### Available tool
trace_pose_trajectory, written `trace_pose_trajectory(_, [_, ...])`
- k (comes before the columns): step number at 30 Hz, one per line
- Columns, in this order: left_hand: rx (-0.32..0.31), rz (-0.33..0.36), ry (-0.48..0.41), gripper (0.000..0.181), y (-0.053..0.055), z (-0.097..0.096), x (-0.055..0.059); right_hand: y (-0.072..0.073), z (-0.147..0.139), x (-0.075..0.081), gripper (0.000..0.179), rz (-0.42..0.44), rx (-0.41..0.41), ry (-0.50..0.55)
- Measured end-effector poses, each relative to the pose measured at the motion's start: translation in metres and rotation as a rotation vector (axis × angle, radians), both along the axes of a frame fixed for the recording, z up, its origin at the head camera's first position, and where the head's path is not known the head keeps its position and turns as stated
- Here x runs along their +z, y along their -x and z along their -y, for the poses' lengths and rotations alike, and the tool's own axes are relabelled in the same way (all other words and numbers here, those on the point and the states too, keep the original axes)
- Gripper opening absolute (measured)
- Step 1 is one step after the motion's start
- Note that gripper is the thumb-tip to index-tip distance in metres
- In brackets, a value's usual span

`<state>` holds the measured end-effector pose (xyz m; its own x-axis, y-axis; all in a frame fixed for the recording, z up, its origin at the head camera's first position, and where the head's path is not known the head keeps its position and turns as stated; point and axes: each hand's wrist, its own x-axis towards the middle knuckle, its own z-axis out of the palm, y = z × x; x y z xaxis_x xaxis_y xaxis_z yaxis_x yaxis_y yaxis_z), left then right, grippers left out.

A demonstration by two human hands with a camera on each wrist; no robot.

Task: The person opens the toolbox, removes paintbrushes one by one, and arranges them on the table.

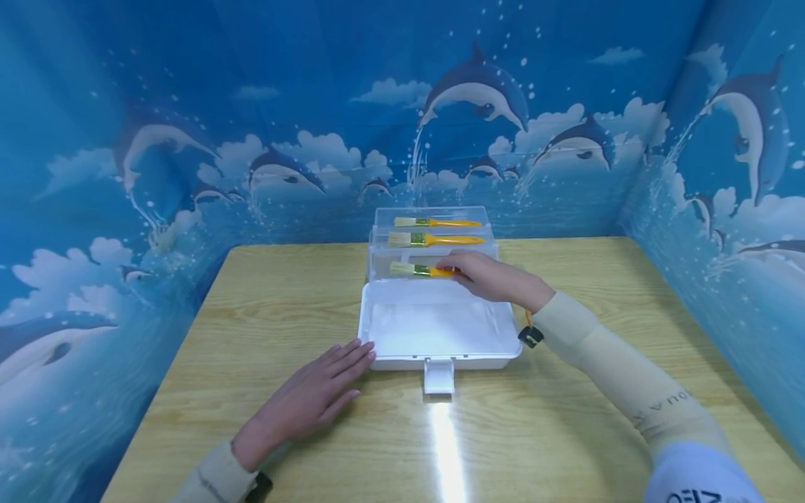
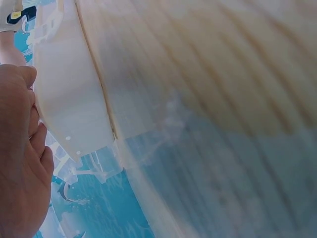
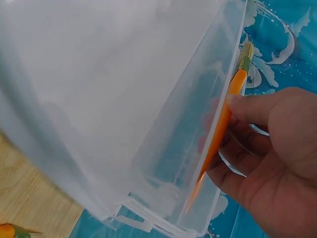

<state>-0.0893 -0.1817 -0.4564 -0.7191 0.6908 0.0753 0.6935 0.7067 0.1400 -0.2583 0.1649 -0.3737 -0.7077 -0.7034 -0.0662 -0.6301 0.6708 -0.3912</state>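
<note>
A white plastic box point(image 1: 440, 325) lies open on the table, its clear tiers raised at the back. My right hand point(image 1: 487, 276) pinches the orange handle of a paintbrush point(image 1: 411, 270) at the lowest tier, bristles pointing left. In the right wrist view, the thumb lies along that brush's handle point(image 3: 225, 116) beside a clear wall, fingers behind it. Two more paintbrushes lie above, a wide one point(image 1: 409, 239) and a narrower one point(image 1: 411, 222). My left hand point(image 1: 308, 395) has its fingers extended, fingertips at the box's front left corner.
The box's front latch point(image 1: 439, 377) hangs down toward me. Wood-grain tabletop point(image 1: 277, 300) surrounds the box. Blue dolphin-print sheeting point(image 1: 327, 91) encloses the table at the back and both sides, close behind the raised tiers point(image 1: 430, 212).
</note>
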Motion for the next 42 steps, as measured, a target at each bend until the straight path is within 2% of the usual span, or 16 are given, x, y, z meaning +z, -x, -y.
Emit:
trace_pose_trajectory(18, [-0.006,-0.03,-0.007,0.063,-0.001,0.001,-0.002,-0.005,-0.013,0.003,0.038,0.009,-0.027,0.046])
trace_pose_trajectory(30, [0.0,-0.027,-0.001,0.064,-0.001,0.001,-0.002,-0.01,-0.024,0.002,0.037,0.016,-0.074,0.078])
trace_pose_trajectory(42, [-0.005,-0.041,0.011,0.064,0.0,0.001,-0.003,-0.012,-0.034,0.003,0.038,0.015,-0.106,0.071])
